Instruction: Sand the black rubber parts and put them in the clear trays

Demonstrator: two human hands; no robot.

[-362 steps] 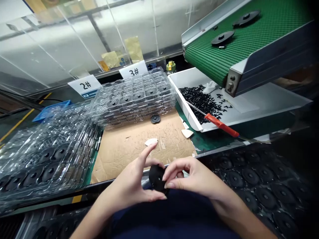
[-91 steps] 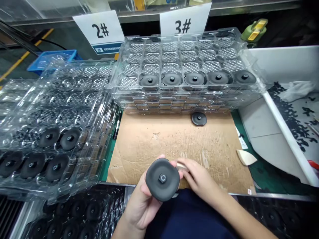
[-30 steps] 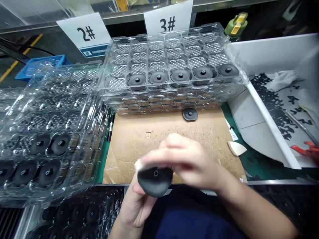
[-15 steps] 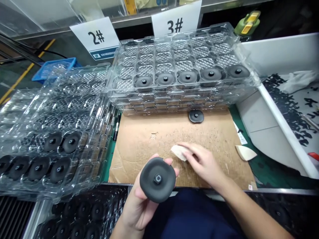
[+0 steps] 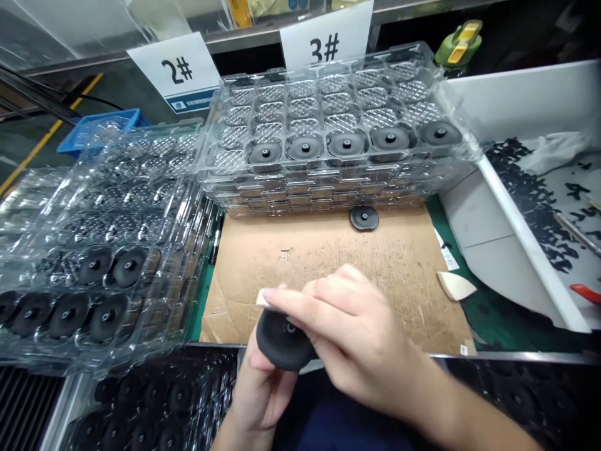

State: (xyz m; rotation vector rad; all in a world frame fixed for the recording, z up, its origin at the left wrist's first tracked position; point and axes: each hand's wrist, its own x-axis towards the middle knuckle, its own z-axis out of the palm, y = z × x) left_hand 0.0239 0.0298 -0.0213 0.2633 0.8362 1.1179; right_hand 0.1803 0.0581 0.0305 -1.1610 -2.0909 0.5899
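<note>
My left hand (image 5: 260,382) grips a black rounded-square rubber part (image 5: 284,347) from below, its dished face with a small central stud turned up. Over it reaches my right hand (image 5: 347,332), fingers closed on a white wedge-shaped sponge (image 5: 263,299) at the part's upper left edge. Most of the sponge is hidden behind the fingers, and the right hand covers the part's right side. A similar black part (image 5: 364,218) lies by itself at the back of the cardboard sheet (image 5: 248,263).
Stacked clear trays (image 5: 282,181) with black parts stand behind the cardboard; more trays (image 5: 154,250) are at left. A second white wedge (image 5: 455,285) lies at right, beside a white bin (image 5: 530,244) holding black scraps. A green-lidded bottle (image 5: 457,50) stands at the back.
My right hand has moved left and up from the cardboard, bringing the sponge onto the black part. My left hand still holds the part, now partly covered.
</note>
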